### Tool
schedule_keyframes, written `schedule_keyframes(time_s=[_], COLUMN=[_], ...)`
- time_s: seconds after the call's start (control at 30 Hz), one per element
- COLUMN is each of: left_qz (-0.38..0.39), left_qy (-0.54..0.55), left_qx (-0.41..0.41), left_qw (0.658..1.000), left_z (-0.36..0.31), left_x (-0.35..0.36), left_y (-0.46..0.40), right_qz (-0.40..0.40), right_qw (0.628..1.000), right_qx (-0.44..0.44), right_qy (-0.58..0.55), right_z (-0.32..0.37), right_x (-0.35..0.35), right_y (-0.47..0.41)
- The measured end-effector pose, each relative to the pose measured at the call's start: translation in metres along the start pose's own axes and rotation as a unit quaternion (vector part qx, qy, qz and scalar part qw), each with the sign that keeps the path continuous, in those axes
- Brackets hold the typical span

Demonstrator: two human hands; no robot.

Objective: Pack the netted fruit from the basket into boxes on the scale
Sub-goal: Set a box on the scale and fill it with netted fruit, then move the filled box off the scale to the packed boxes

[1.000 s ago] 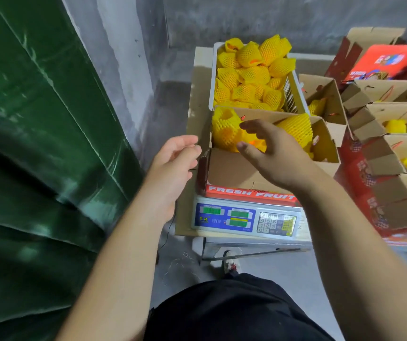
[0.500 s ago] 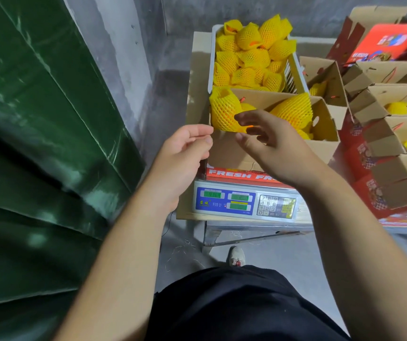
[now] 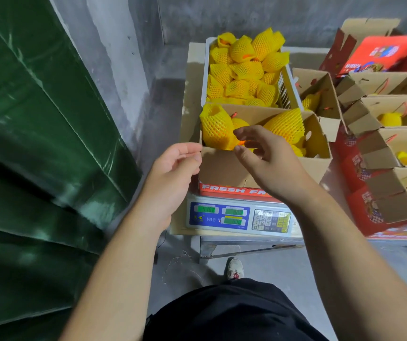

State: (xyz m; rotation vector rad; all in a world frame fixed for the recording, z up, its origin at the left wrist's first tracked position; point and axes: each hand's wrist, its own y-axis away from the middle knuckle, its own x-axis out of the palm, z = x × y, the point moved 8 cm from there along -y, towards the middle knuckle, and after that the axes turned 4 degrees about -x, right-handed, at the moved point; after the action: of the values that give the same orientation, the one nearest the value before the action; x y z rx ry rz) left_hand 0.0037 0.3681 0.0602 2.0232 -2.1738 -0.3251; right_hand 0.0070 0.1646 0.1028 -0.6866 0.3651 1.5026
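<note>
Two hands: both over the near side of the box, apart, neither carrying fruit
Left hand (image 3: 173, 168): fingers loosely curled, fingertips at the box's near-left corner edge; whether they pinch the flap, cannot tell
Right hand (image 3: 269, 156): hovers above the box front wall, thumb and fingers spread and relaxed, nothing gripped
Box (image 3: 224, 168): open cardboard, red "FRESH" strip at base, sits on the scale (image 3: 239, 217)
Fruit (image 3: 216, 127): yellow-netted, several inside the box, one tall at the left corner, one at the back right
Basket (image 3: 287, 91): white, just behind the box, heaped with netted fruit
Side boxes (image 3: 379, 153): row on the right, open, some yellow fruit inside
Sheet (image 3: 37, 143): green, left
</note>
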Motion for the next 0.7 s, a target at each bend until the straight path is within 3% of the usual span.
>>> schedule_keyframes(time_s=[0.17,0.33,0.4,0.5,0.57,0.63,0.7], left_qz=[-0.053,-0.083,-0.076,-0.051,-0.039,-0.023,0.074], left_qy=[0.013,-0.017,-0.063,-0.159,-0.286,-0.438,-0.464], left_qx=[0.011,0.024,0.042,0.081,0.126,0.179,0.174], left_qw=[0.998,0.996,0.994,0.983,0.949,0.881,0.865], left_z=[-0.001,-0.002,-0.006,-0.018,-0.028,-0.036,-0.038], left_x=[0.001,0.012,0.019,0.033,0.048,0.072,0.106], left_y=[-0.018,-0.053,-0.074,-0.104,-0.116,-0.117,-0.111], right_qz=[-0.054,-0.118,-0.100,-0.020,-0.005,0.000,0.021], right_qw=[0.996,0.957,0.950,0.953,0.959,0.961,0.961], right_qx=[0.028,0.165,0.226,0.296,0.275,0.260,0.261], right_qy=[0.071,0.207,0.190,0.056,0.064,0.093,0.085], right_z=[-0.023,-0.080,-0.113,-0.147,-0.154,-0.160,-0.166], right_x=[-0.024,-0.074,-0.092,-0.095,-0.098,-0.100,-0.100], right_y=[-0.011,-0.011,-0.011,-0.014,-0.021,-0.024,-0.022])
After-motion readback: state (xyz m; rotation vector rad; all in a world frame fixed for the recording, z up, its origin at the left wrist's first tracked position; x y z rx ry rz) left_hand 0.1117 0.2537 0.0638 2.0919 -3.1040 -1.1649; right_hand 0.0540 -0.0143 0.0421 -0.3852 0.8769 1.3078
